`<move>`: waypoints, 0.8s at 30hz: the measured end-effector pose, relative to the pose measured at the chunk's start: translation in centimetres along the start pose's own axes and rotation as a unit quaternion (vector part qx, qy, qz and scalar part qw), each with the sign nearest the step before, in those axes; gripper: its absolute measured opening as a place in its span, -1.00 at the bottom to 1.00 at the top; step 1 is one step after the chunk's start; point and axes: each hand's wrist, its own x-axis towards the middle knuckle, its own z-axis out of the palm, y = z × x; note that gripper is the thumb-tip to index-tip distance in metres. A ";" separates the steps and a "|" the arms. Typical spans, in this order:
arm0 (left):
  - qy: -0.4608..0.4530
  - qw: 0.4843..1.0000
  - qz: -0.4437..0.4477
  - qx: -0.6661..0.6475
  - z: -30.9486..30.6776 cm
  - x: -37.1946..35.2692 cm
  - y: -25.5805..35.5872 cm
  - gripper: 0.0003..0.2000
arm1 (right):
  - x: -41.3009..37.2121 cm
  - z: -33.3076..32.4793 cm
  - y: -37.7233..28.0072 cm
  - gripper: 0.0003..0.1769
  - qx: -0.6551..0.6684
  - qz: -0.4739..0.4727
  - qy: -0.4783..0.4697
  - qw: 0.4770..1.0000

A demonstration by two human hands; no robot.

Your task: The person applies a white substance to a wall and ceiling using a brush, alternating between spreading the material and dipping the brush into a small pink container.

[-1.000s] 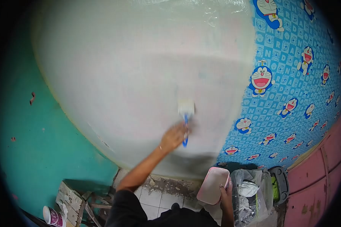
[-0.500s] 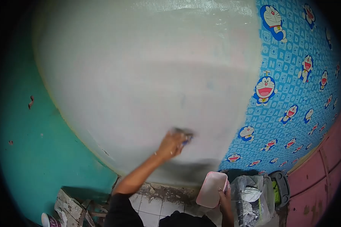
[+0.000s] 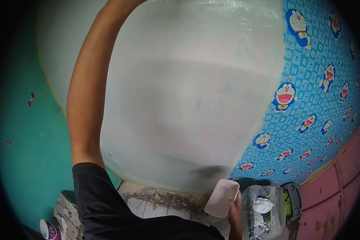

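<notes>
On my feed the left arm (image 3: 88, 92) rises from a black sleeve (image 3: 96, 192) and runs steeply up across the white-coated wall (image 3: 196, 100). It passes out of the top edge, so the left hand is out of sight and I cannot tell whether it is open or closed, or what it holds.

The right hand (image 3: 235, 210) sits low in the picture with its fingers wrapped round the lower edge of a pale pink tray (image 3: 222, 197). The tray is tilted, its flat face turned towards the camera, just below the bottom edge of the white coat. The two hands are well apart.

Just beside the tray, on its right, stands a clear plastic bag (image 3: 264, 204) stuffed with what looks like crumpled paper or rags, though the view is too dim to be sure. Blue cartoon-cat wallpaper (image 3: 308, 100) covers the wall right of the white patch, and a pink panel (image 3: 340, 188) lies beyond it. A teal wall (image 3: 24, 140) fills the left side, with a small cup (image 3: 48, 230) at its foot.
</notes>
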 end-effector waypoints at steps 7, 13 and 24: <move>0.035 0.987 0.099 0.121 5.4 -9.2 -1.7 -0.66 | -0.2 0.0 0.3 -0.19 0.026 0.027 0.015 0.999; 0.020 0.992 0.122 -0.005 12.2 -29.9 4.4 -0.65 | -0.5 -0.2 0.1 -0.20 -0.003 0.028 0.008 1.000; -0.292 0.931 -0.145 -0.165 12.4 -59.5 23.1 -0.53 | -0.5 -0.8 0.0 -0.20 -0.009 0.046 0.015 0.999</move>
